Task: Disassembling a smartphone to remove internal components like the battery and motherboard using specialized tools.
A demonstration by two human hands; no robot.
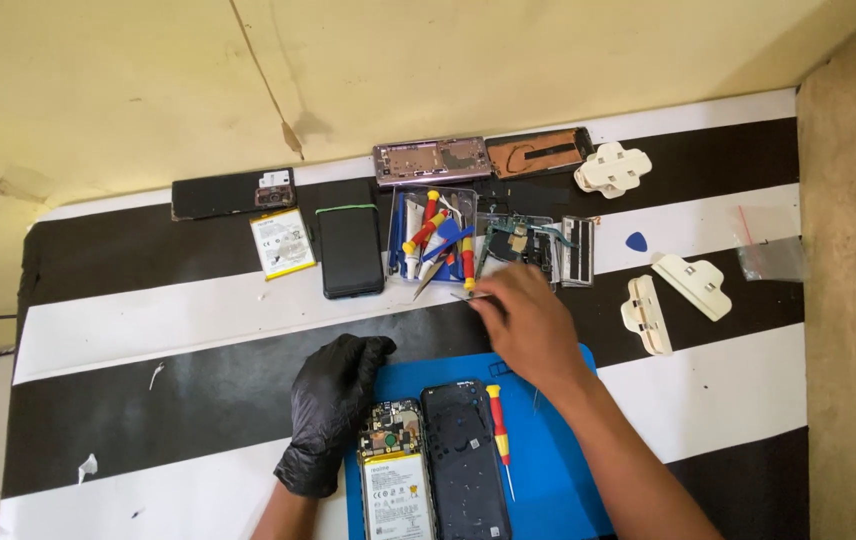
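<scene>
A: At the bottom centre of the frame, what lies under your hands?

B: An opened phone (393, 470) with its battery and board exposed rests on the blue mat (558, 480), a dark back cover (464, 460) just beside it, and a red-and-yellow screwdriver (499, 432) to the right of that. Your left hand (333, 410), in a black glove, rests with curled fingers at the phone's upper left corner, touching it without clamping on it.

A: And your right hand?

B: Your bare right hand (528, 320) reaches up past the mat, fingers pinched together on a thin metal tool, likely tweezers (470, 296), at mid-frame, just below the parts trays.

A: Farther up?

B: A clear tray of tools (434, 240) sits beside a tray holding a circuit board (523, 245). Left of them lie a black phone (352, 250) and a loose battery (282, 243). Along the striped table's (148, 330) far edge, a purple phone frame (432, 160) and white plastic clamps (613, 168) line the top of the frame.
</scene>
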